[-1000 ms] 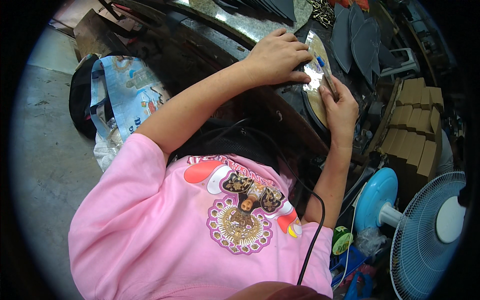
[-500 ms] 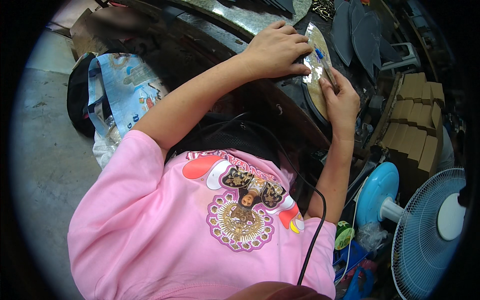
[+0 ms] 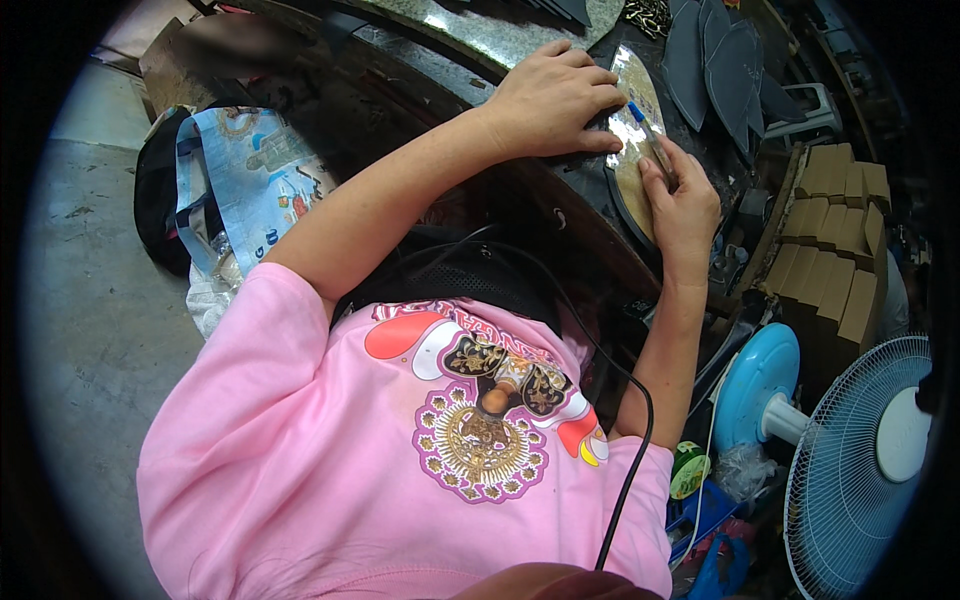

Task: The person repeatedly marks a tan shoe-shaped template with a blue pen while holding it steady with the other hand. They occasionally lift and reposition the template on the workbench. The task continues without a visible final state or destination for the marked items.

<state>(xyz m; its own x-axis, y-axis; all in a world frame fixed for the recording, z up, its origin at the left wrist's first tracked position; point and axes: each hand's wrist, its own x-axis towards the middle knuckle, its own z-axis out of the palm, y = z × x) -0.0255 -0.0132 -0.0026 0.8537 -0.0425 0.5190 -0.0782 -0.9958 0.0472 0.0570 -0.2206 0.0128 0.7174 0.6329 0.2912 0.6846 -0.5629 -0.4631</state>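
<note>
A pointed, shiny tan-and-silver template [image 3: 629, 180] lies on a dark piece whose edge shows along its near left side. My left hand [image 3: 556, 98] rests flat at the template's left edge, fingers stretched out and thumb apart, holding nothing I can see. A slim pen [image 3: 652, 141] with a blue end is gripped between the thumb and fingers of my right hand [image 3: 686, 205]. Its blue end points up and left, close to my left fingertips. Whether the tip touches the template, I cannot tell. My right hand sits over the template's near right side.
Dark leaf-shaped pieces [image 3: 733, 75] are piled beyond my right hand. A speckled stone slab [image 3: 460, 25] lies at the far side, near a chain [image 3: 648, 15]. To the right are stacked brown boxes [image 3: 825, 235] and a fan [image 3: 860, 470]. A black cable [image 3: 640, 430] crosses my front.
The pen's blue end has shifted slightly toward me along the template. My left hand stays in nearly the same place.
</note>
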